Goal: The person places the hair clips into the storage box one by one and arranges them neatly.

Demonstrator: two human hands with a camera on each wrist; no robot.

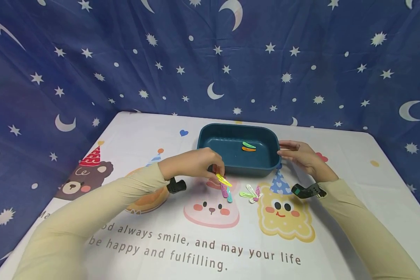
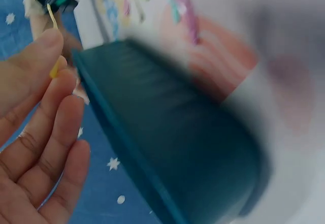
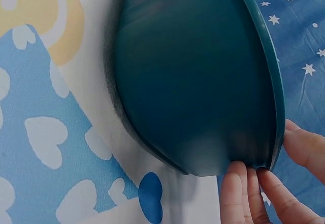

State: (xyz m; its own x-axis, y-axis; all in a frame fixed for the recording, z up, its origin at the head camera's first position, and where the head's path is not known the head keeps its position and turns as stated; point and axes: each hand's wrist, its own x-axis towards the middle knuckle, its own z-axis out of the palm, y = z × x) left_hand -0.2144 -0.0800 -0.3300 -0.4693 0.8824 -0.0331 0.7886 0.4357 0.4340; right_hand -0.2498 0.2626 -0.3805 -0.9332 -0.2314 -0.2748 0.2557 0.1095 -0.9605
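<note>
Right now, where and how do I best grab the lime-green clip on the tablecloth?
I'd pinch the lime-green clip at its left end, coming down from the left. It lies flat, with that end jutting out from the cluster, while its right end sits close among white and purple clips. It's slim, so pinching across its width looks best.
</note>
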